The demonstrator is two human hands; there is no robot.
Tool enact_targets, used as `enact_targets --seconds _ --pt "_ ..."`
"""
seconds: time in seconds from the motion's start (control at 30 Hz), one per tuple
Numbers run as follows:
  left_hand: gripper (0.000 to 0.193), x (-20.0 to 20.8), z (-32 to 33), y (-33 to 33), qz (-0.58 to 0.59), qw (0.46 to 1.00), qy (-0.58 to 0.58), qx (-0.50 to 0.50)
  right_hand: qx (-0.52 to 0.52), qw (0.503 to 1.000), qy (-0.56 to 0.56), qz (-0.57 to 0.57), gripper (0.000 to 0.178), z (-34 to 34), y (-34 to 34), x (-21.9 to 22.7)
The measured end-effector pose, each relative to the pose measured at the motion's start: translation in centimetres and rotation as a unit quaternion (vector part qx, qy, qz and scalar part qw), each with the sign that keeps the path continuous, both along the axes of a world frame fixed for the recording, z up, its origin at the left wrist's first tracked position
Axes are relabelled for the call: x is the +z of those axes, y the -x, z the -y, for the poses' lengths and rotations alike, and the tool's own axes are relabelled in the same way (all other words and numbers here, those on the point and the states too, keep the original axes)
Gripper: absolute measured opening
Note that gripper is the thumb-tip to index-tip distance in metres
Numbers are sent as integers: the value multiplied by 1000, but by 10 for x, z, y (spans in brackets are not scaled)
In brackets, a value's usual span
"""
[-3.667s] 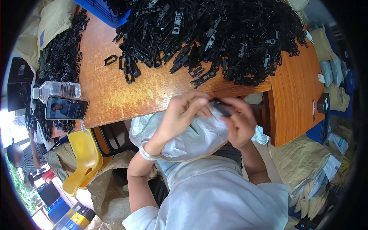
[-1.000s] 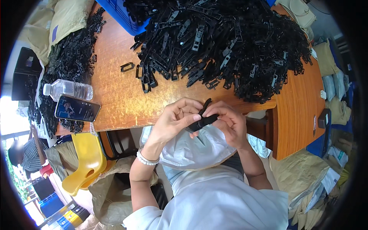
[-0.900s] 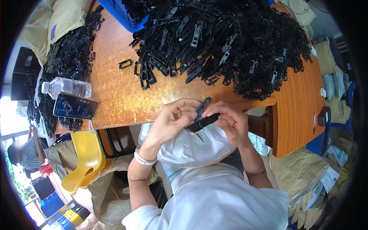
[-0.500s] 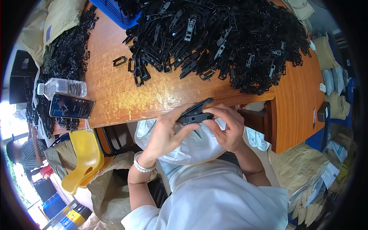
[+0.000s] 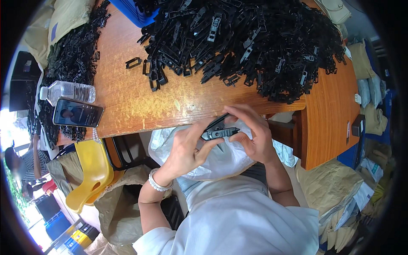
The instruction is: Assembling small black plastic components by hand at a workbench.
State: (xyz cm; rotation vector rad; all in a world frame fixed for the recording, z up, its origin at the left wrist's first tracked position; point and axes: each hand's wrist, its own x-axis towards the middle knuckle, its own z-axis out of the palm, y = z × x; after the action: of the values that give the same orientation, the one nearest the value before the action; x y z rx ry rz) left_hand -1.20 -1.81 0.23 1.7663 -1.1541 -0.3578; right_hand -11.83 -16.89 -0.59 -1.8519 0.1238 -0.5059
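Over my lap, just off the table's near edge, both hands hold a long black plastic clip-like part (image 5: 219, 133) with a slim black strip or frame (image 5: 216, 121) slanting up from it. My left hand (image 5: 187, 146), with a white bead bracelet at its wrist, pinches the left end between thumb and fingers. On the other side, my right hand (image 5: 257, 136) has its index finger at the upper tip of the slanting strip and its thumb by the right end of the part. Fingers hide how the two pieces join. Below them a translucent white plastic bag (image 5: 229, 163) lies across my lap.
A large heap of black plastic parts (image 5: 238, 46) covers the table's far side, beside a blue basket (image 5: 136, 15). More parts (image 5: 70, 59) pile up at the left, near a clear bottle (image 5: 70, 92) and a phone (image 5: 78, 112). A yellow chair (image 5: 89, 174) stands lower left.
My right index finger has risen to the upper tip of the strip, and the gap between strip and part looks wider. My left hand keeps its pinch.
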Motion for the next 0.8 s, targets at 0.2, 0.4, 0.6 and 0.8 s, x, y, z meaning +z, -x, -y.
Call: enact_targets --seconds 0.2,0.4,0.6,0.8 --pt "38 -7 0 3 6 1000 23 3 -38 997 72 -10 32 0 -1 -7" --pt "33 -12 -5 -14 -207 977 -14 -50 20 992 -111 -57 28 0 5 -4" --pt "10 -33 -5 -97 60 962 16 265 22 995 6 -94 16 -3 10 -15" --pt "12 -35 -4 -163 146 941 -69 297 -21 997 30 -67 14 6 12 -23"
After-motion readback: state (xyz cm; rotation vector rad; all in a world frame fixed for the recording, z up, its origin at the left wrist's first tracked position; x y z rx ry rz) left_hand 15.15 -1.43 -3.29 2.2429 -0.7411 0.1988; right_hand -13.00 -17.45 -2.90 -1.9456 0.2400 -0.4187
